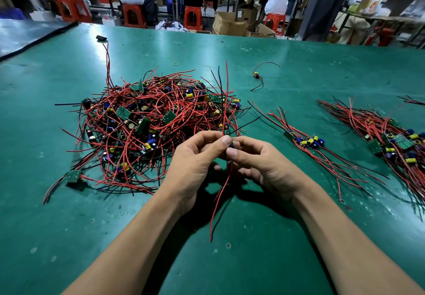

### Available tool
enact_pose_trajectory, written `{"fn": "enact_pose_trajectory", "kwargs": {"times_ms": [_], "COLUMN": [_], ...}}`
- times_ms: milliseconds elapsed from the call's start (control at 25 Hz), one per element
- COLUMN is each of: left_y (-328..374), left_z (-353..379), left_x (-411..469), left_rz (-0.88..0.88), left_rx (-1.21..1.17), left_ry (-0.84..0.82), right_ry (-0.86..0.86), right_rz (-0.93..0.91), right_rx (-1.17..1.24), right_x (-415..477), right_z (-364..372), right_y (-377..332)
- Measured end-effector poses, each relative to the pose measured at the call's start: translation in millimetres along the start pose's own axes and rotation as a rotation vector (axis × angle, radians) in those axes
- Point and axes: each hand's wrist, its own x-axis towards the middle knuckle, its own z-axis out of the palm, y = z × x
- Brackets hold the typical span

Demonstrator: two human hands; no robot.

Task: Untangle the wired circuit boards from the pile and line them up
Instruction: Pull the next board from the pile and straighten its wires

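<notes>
A tangled pile of wired circuit boards (156,119), small green boards with red and black leads, lies on the green table left of centre. My left hand (195,161) and my right hand (259,163) meet above the table in front of the pile. Both pinch one small wired board (230,145), mostly hidden by my fingers. Its red wires (226,101) stick up past the pile and hang down toward me. To the right lies a short lined-up row of boards (308,141), and farther right a larger row (395,142).
A single wired board (257,75) lies alone behind the rows. A black part on a long red lead (101,38) sits far left at the back. A rubber band (176,64) lies beyond the pile. People sit on orange stools past the table's far edge.
</notes>
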Motion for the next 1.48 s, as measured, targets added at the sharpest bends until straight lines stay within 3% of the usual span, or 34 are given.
{"fn": "enact_pose_trajectory", "kwargs": {"times_ms": [240, 480, 640, 760, 880, 1000, 1200, 1360, 1480], "left_y": [-2.4, 0.1, 2.0, 1.5, -1.6, -3.7, -6.6, -11.4, -12.8], "left_z": [0.5, -3.3, 0.1, 0.9, -3.8, -4.0, -3.5, -0.5, 1.1], "left_x": [2.4, 3.4, 2.1, -1.2, -2.2, 0.6, 3.3, 2.8, 3.9], "left_rz": [0.044, -0.054, -0.180, -0.334, -0.309, -0.254, -0.197, -0.128, -0.137], "left_rx": [0.099, -0.143, -0.269, -0.081, -0.110, -0.183, -0.114, 0.014, 0.036], "left_ry": [0.064, -0.041, -0.170, -0.299, -0.375, -0.295, -0.195, -0.160, -0.112], "right_ry": [0.013, 0.083, -0.108, -0.240, -0.091, 0.047, 0.027, 0.111, 0.115], "right_rz": [-0.023, 0.088, 0.134, 0.152, 0.228, 0.216, 0.120, 0.107, 0.093], "right_rx": [0.120, 0.377, 0.562, 0.525, 0.508, 0.525, 0.389, 0.171, 0.166], "right_x": [-1.4, -3.7, -14.5, -20.4, -12.0, -4.6, -6.3, -4.3, -3.4], "right_z": [3.5, -1.8, -4.8, -4.1, -3.8, -6.6, -10.5, -5.4, -1.7], "right_y": [-2.7, -15.0, -20.4, -20.0, -19.8, -18.9, -12.9, -11.5, -9.0]}}
